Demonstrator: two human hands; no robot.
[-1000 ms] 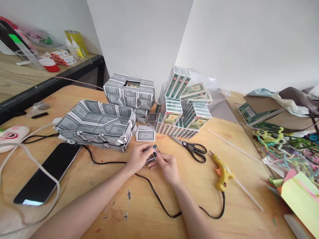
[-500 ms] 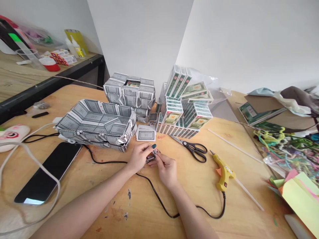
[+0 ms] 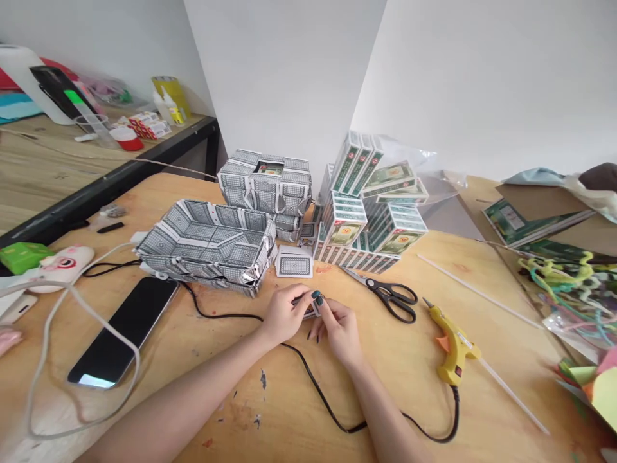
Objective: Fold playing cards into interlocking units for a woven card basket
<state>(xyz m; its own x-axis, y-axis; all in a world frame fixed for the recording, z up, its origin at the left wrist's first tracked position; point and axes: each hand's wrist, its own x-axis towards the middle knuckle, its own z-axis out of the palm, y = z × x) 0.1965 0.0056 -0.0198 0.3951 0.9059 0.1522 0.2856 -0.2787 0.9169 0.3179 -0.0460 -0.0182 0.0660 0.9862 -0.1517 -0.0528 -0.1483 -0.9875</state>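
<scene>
Just in front of a small stack of playing cards [image 3: 295, 264], both my hands meet around a playing card [image 3: 311, 312], mostly covered by fingers. My left hand [image 3: 286, 315] pinches it from the left. My right hand [image 3: 340, 326] grips its right side, thumb on top, some fingers curled below. Whether it is one card or several, I cannot tell. To the left stands an open-topped basket [image 3: 202, 260] built of folded grey-patterned cards. Behind it is a closed box [image 3: 265, 186] of the same make, with an opening in its top.
Black scissors [image 3: 393, 297] and a yellow glue gun [image 3: 453, 344] with a glue stick lie right; its black cord [image 3: 318, 386] runs under my arms. Green card boxes [image 3: 347, 225] are piled behind. A phone [image 3: 125, 334] and white cable [image 3: 45, 360] lie left.
The view has turned left, so everything sits further right. My fingers have shifted on the card: the right thumb now lies on top and less of the card shows.
</scene>
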